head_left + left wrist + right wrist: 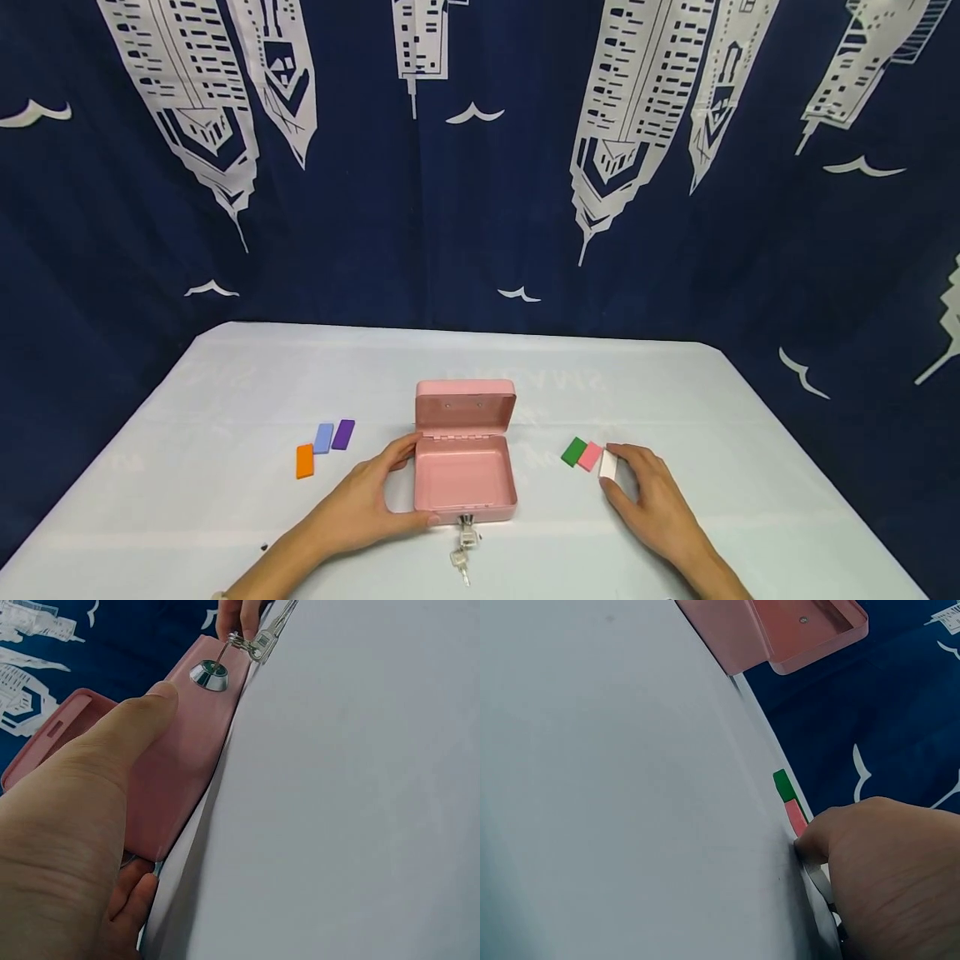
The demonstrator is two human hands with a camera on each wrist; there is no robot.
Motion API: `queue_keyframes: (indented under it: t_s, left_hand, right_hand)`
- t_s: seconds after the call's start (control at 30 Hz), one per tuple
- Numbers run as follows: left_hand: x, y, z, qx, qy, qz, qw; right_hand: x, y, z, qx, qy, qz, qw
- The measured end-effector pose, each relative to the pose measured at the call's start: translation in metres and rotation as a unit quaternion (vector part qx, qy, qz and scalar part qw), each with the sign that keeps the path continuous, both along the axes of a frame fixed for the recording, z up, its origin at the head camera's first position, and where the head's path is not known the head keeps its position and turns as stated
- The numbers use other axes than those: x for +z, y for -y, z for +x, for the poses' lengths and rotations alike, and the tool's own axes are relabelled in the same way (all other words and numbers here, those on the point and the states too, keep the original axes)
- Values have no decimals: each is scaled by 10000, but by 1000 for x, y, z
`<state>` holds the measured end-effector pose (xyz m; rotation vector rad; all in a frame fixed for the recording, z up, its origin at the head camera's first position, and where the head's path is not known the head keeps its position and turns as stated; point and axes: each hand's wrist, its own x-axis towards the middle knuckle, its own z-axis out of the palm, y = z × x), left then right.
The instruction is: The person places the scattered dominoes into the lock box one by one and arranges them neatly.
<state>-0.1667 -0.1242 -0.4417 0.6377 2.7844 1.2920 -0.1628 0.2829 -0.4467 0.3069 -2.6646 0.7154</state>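
A pink metal cash box [465, 473] stands with its lid raised, and nothing lies inside. My left hand [367, 500] grips its left side, the thumb [154, 705] along the front wall and the fingers at the back corner. A silver lock [209, 676] sits in the front wall, with keys [461, 560] hanging from it on a ring. On the right, my right hand [651, 504] pinches a small white block [608, 465] between thumb and fingers. Beside that block lie a pink block [589, 456] and a green block [574, 451].
Left of the box, an orange block [304, 461], a light blue block [323, 438] and a purple block [343, 434] lie on the white table [225, 400]. A dark blue curtain [420, 208] with white building prints hangs behind the table's far edge.
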Motion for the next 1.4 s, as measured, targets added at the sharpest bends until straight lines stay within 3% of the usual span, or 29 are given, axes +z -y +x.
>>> queue_keyframes:
  t_s: [0.37, 0.63, 0.93, 1.13, 1.4]
  left_hand:
    - [0, 3, -2, -44, 73, 34, 10000]
    - [-2, 9, 4, -115, 130, 206, 9996]
    - [0, 7, 1, -70, 241, 162, 9996]
    - [0, 5, 3, -81, 347, 114, 9993]
    - [0, 6, 4, -70, 202, 156, 9997]
  right_hand:
    - [2, 2, 0, -249, -212, 24, 9995]
    - [3, 7, 1, -366, 68, 54, 9993]
    - [16, 5, -2, -622, 587, -188, 9962]
    - [23, 9, -6, -338, 366, -465, 9977]
    - [37, 26, -17, 80, 44, -483, 9988]
